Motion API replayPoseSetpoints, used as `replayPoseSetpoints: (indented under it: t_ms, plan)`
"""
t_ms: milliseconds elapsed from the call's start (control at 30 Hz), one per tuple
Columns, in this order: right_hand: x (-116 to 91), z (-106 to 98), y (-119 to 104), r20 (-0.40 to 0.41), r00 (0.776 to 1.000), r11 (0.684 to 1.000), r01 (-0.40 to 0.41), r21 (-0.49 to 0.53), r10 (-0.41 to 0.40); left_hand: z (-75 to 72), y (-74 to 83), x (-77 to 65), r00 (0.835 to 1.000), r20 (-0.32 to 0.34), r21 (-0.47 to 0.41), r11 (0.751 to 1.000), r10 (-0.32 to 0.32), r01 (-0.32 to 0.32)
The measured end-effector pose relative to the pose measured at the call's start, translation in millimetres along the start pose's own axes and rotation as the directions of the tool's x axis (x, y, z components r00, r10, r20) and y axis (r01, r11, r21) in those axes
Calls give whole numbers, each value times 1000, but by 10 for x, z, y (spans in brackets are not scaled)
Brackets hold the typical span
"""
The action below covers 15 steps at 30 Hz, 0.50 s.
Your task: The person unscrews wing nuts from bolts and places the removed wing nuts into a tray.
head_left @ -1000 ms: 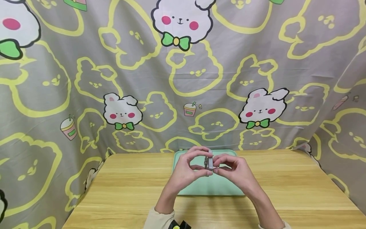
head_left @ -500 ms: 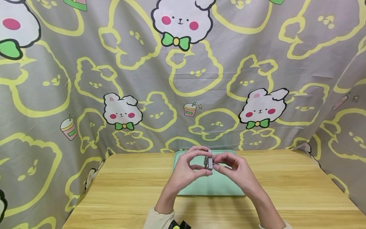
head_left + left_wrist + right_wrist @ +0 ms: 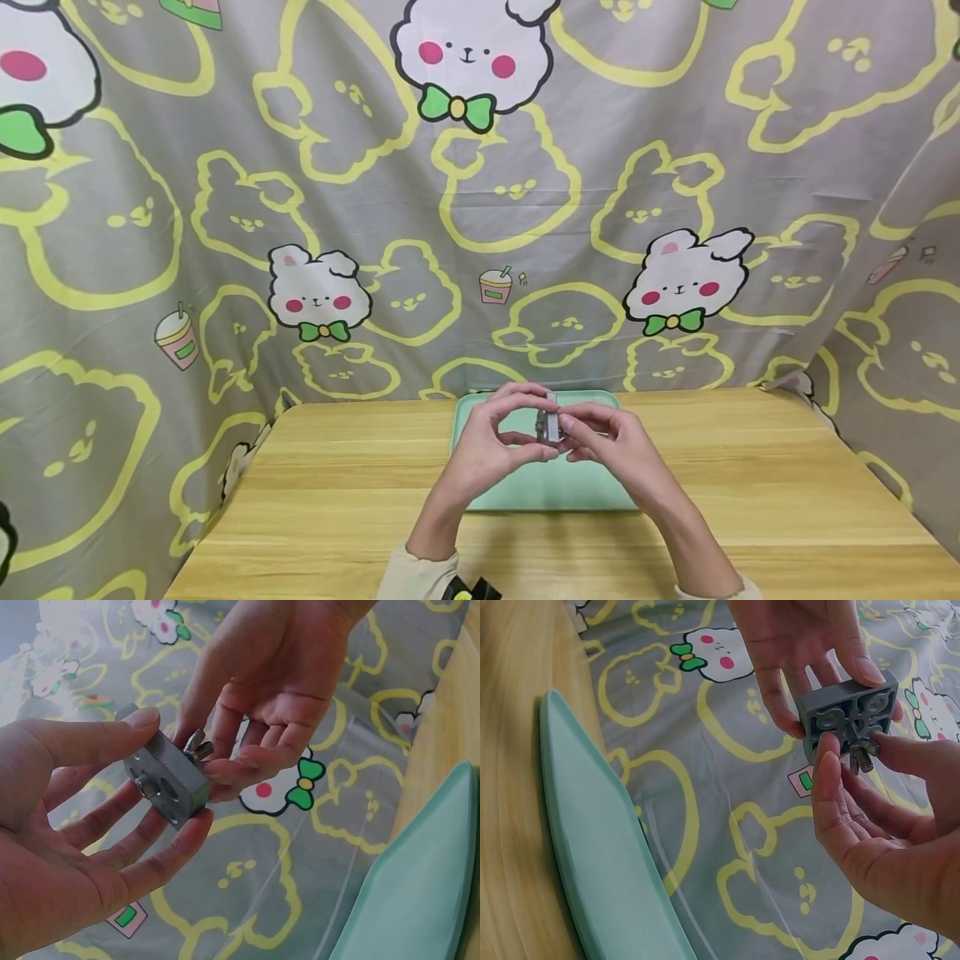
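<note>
My left hand (image 3: 483, 442) holds a small grey block (image 3: 171, 778) by its edges, thumb on one side and fingertips on the other. Several round holes and a bolt head show on the face in the left wrist view. From the recessed opposite face, a threaded bolt (image 3: 865, 762) sticks out with a metal wing nut (image 3: 860, 745) on it. The thumb and index finger of my right hand (image 3: 618, 442) are around this wing nut, pinching it close to the block. In the head view the fingers mostly hide the nut.
Below the hands lies a light green tray (image 3: 555, 496) on a wooden table (image 3: 337, 500). A grey curtain (image 3: 420, 200) with cartoon print hangs behind the table and along both sides.
My right thumb and fingers have shifted around the wing nut, the thumb moving up and forward toward the block. The left hand keeps its hold; the head view has shifted slightly.
</note>
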State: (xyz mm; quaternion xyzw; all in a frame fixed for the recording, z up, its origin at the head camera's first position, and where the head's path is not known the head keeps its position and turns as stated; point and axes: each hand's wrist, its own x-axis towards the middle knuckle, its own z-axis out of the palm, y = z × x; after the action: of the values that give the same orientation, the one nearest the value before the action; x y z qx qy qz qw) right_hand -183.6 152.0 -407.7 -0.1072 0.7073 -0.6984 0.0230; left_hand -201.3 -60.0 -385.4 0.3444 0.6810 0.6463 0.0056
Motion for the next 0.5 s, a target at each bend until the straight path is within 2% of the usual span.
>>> replayPoseSetpoints:
  t_ms: [267, 500]
  plan:
    - [-23, -6, -10, 57, 998, 999, 33, 7, -34, 5, -7, 9, 1000, 7, -2, 1000, 20, -20]
    - [-20, -21, -1, 62, 997, 999, 39, 12, -40, 4, -33, 4, 1000, 17, 0, 1000, 23, -23]
